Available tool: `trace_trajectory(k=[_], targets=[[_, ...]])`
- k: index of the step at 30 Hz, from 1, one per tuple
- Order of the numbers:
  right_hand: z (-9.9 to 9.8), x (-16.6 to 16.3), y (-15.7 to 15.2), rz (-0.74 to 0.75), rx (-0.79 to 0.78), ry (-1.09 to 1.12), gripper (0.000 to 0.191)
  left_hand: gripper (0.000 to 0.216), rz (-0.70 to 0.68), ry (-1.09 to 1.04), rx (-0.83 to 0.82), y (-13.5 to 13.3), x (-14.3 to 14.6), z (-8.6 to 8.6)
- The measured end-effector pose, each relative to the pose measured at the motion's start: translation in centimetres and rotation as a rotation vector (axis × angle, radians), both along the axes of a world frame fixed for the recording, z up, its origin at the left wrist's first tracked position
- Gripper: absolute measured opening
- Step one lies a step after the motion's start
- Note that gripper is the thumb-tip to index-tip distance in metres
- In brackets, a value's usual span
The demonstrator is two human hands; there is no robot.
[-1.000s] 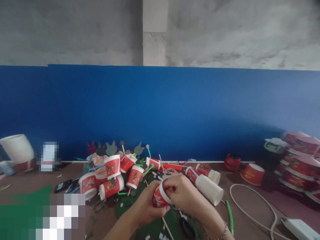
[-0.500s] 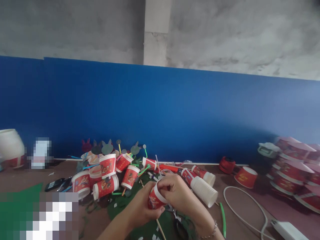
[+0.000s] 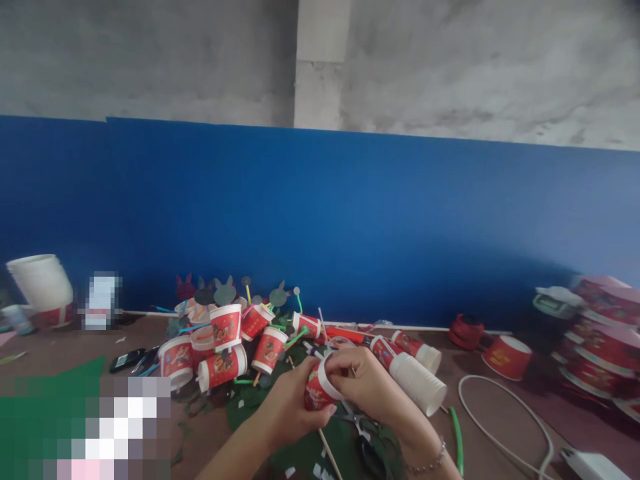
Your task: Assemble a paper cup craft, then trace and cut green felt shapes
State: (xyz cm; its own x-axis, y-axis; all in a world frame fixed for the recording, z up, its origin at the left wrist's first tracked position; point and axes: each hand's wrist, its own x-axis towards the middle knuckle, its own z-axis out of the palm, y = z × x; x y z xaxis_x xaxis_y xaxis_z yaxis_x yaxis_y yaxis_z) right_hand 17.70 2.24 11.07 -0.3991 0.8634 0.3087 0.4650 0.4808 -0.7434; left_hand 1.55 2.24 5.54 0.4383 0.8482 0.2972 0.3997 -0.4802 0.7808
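Note:
My left hand [image 3: 287,403] is wrapped round a red paper cup [image 3: 317,393] with a white rim, its mouth tilted toward the right. My right hand [image 3: 363,377] is at that mouth, fingers bent together over and inside the rim. Whatever those fingertips grip is hidden. Scissors [image 3: 370,457] with dark handles lie under my right forearm. A thin wooden stick [image 3: 329,453] lies below the cup, on dark green material scattered with white scraps. Just beyond my right hand is a nested stack of paper cups [image 3: 419,387], lying on its side.
Several red cups [image 3: 223,369] with coloured straws and animal-shaped cutouts are heaped at left. A white cable [image 3: 493,433] loops at right, near a red tub [image 3: 507,357] and stacked red containers [image 3: 600,340]. A blue panel [image 3: 320,220] stands behind the table.
The whole scene has shifted slightly to the right as the head view turned left. My left hand keeps hold of the cup, and my right fingers stay at its mouth.

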Motion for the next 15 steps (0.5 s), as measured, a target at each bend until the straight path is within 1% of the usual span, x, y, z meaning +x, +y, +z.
trace_trajectory(k=[4, 8, 12, 13, 15], targets=[[-0.12, -0.17, 0.13, -0.044, 0.011, 0.035, 0.021, 0.037, 0.033, 0.014, 0.012, -0.08, 0.04, 0.00], [-0.20, -0.39, 0.15, -0.005, 0.007, 0.040, 0.022, 0.039, 0.036, 0.018, 0.041, 0.06, 0.07, -0.26], [-0.60, -0.61, 0.24, -0.164, -0.056, 0.086, 0.021, 0.042, 0.056, 0.030, 0.042, 0.09, 0.18, -0.58], [-0.69, -0.59, 0.28, -0.176, -0.071, 0.096, 0.021, 0.043, 0.060, 0.036, 0.047, 0.06, 0.22, -0.59], [-0.74, -0.46, 0.32, -0.138, -0.078, 0.096, 0.021, 0.046, 0.067, 0.038, 0.073, 0.02, 0.27, -0.58]])
